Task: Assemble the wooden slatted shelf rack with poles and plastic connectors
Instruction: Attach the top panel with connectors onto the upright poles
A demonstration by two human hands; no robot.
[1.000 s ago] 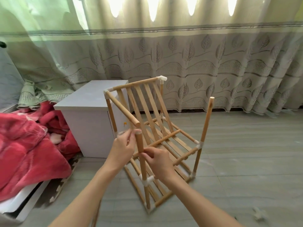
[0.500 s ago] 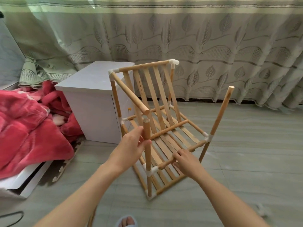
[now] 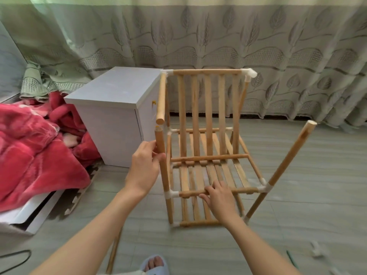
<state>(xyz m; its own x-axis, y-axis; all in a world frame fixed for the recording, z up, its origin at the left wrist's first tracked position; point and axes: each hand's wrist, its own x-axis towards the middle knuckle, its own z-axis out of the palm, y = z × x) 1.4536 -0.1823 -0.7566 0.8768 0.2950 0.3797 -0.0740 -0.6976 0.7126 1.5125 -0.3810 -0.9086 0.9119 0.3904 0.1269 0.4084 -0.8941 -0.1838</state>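
Wooden and half built, the slatted shelf rack (image 3: 208, 155) is stood on the grey plank floor (image 3: 307, 195), just beside a white cabinet (image 3: 111, 108) and in front of a leaf-patterned curtain (image 3: 258, 46). Its near-left pole (image 3: 161, 155) is gripped near the top by the left hand (image 3: 146, 165), with thumb and fingers curled round it. The front rail (image 3: 218, 192) of the middle shelf is held by the right hand (image 3: 219, 197), whose fingers are hooked over the wood. A top slatted panel (image 3: 207, 112) is tilted up towards the curtain, its far edge joined at two corners by white plastic connectors (image 3: 249, 73). One loose-ended side pole (image 3: 161, 100) of that panel is hung just above the gripped pole's top, the two ends close but apart. At the near right, a leaning pole (image 3: 288, 161) is seen free at its upper end and tipped outwards. More connectors are fitted at the shelf corners. A red blanket (image 3: 35, 151) is heaped to the left. A slippered foot (image 3: 155, 264) is visible at the bottom edge, with a spare pole (image 3: 114, 253) lying on the floor beside it.
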